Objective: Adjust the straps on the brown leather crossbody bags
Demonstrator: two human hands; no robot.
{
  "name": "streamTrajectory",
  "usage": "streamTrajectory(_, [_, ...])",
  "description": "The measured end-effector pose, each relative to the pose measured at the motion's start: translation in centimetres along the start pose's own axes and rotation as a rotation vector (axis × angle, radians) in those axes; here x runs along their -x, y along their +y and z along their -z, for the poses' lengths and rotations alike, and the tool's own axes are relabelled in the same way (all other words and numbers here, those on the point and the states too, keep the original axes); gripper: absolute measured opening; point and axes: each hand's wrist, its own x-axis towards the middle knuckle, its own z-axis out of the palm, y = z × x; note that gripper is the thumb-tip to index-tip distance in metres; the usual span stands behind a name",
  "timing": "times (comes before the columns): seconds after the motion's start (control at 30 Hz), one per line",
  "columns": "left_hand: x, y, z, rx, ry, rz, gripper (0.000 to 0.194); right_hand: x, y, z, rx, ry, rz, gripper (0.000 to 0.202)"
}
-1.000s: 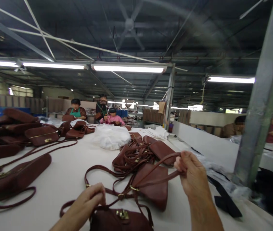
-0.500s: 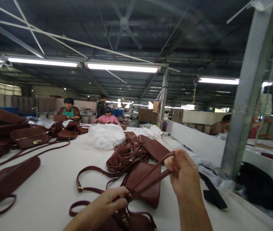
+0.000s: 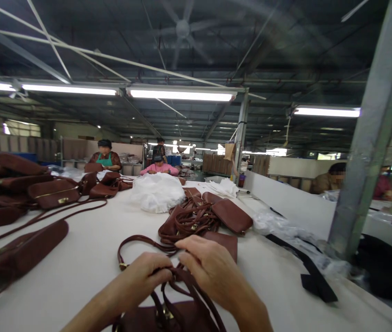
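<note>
A brown bag (image 3: 168, 318) lies at the near edge of my view, with its strap (image 3: 190, 281) looped up from it. My left hand (image 3: 143, 281) pinches the strap between thumb and fingers just above the bag. Right beside it, my right hand (image 3: 216, 272) curls over the same strap, its fingertips close to the left hand's. Part of the strap is hidden under the right hand. Beyond my hands sits a pile of similar brown bags (image 3: 230, 214) with tangled straps, and a strap loop with a gold buckle (image 3: 122, 266) reaches out left of it.
More brown bags (image 3: 54, 192) are heaped at the left, one lying nearer (image 3: 26, 251). White plastic (image 3: 157, 191) stands mid-table. Clear wrapping (image 3: 278, 223) and a black strip (image 3: 306, 267) lie right, by a metal post (image 3: 361, 138). Several people sit or stand farther back.
My right hand has come down and left, from holding the strap stretched out to the right, to beside my left hand. The strap is now bunched between them. The view has shifted slightly.
</note>
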Motion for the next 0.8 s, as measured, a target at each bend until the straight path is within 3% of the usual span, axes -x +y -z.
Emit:
streamTrajectory(0.07, [0.3, -0.7, 0.1, 0.109, 0.002, 0.019, 0.017, -0.4, -0.3, -1.5, 0.114, -0.167, -0.066, 0.010])
streamTrajectory(0.13, [0.6, -1.3, 0.1, 0.186, -0.002, 0.044, 0.016, -0.7, 0.1, -2.7, 0.213, -0.244, -0.070, 0.008])
streamTrajectory(0.43, [0.7, -2.6, -0.2, 0.311, -0.062, 0.077, 0.016, -1.8, 1.7, -4.4, 0.265, -0.282, 0.119, 0.018])
streamTrajectory(0.53, [1.1, -2.8, 0.1, 0.343, -0.091, 0.085, 0.018, -2.2, 1.9, -4.3, 0.397, -0.214, 0.181, 0.016])
streamTrajectory(0.63, [1.7, -3.2, 0.2, 0.410, -0.092, 0.092, 0.017, -2.2, 2.4, -3.7, 0.439, -0.026, 0.188, 0.013])
streamTrajectory(0.7, [2.0, -3.5, -0.1, 0.499, -0.056, 0.099, 0.021, -2.1, 2.9, -3.4, 0.453, 0.080, 0.120, 0.013])
streamTrajectory(0.8, [2.3, -4.5, -1.2, 0.674, 0.028, 0.141, 0.030, -2.0, 3.4, -3.7, 0.435, 0.106, -0.023, 0.016])
